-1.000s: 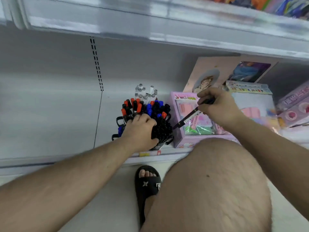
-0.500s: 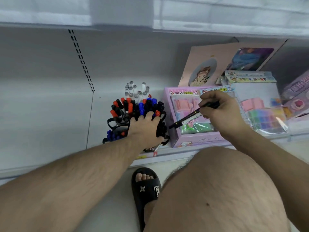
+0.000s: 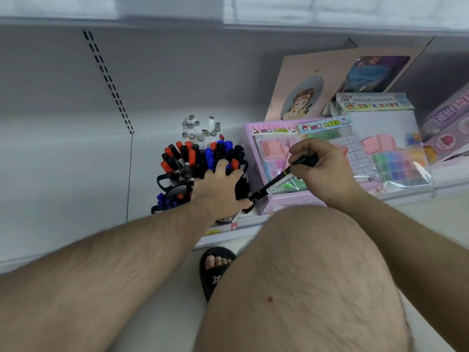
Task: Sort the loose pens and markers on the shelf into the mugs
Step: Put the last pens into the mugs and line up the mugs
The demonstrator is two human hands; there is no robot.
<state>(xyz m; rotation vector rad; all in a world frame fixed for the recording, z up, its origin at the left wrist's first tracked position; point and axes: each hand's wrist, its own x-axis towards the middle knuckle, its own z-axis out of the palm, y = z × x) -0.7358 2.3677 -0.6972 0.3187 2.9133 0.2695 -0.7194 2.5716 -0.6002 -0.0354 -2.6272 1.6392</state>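
The black marker with a white label band [image 3: 284,177] sits in my right hand [image 3: 327,171], pinched between thumb and curled fingers near its upper end, the shaft slanting down and to the left so that its lower tip lies just beside the black mugs at the front edge of the white metal shelf [image 3: 76,179]. My left hand [image 3: 218,189] lies on top of the cluster of mugs, fingers spread and bent over the caps of the packed pens; I cannot tell whether it actually grips any of them or only presses on them. The nearest black mug [image 3: 241,191] is mostly hidden under that hand. Behind it a black mug packed with red-, black- and blue-capped markers [image 3: 200,158] stands upright, and a black mug of blue-capped pens [image 3: 167,199] stands to the left, near the shelf edge. Further back, by the rear wall, a bunch of grey-capped white markers [image 3: 200,128] stands upright. Just to the right of the mugs lies a pink craft-kit box with a clear window [image 3: 266,158], and my right hand hovers over it. Below the shelf I see my bare knee [image 3: 304,275] and a black sandal [image 3: 215,270] on the floor.
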